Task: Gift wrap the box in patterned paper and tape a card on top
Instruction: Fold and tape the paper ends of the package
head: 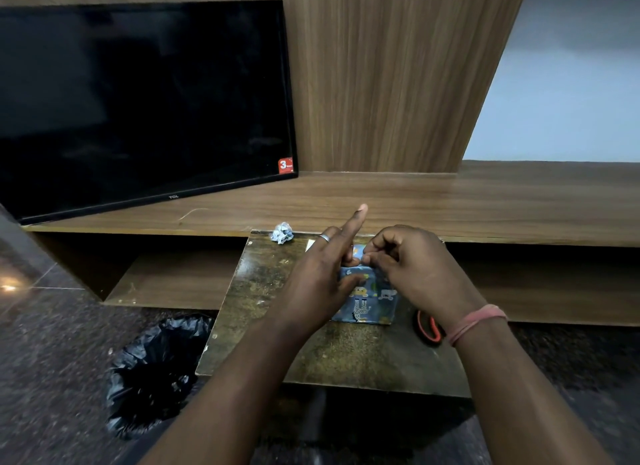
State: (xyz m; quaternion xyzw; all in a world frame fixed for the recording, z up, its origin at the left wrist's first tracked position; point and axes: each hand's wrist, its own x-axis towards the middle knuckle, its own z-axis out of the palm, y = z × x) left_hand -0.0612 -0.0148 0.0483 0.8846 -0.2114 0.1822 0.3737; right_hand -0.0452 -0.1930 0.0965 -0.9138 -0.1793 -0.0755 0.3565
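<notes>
a: so, which step are we on?

b: i judge folding an end flap. my left hand (322, 277) rests on the blue animal-patterned paper-wrapped box (370, 302), forefinger raised, grip loose; my right hand (412, 270) pinches paper at the box's far edge.

a: next?

b: tape, probably. the box sits mid-way on the worn brown desk (277, 343); the orange-and-black ring (427, 329) is just right of it, with room nearer me.
</notes>
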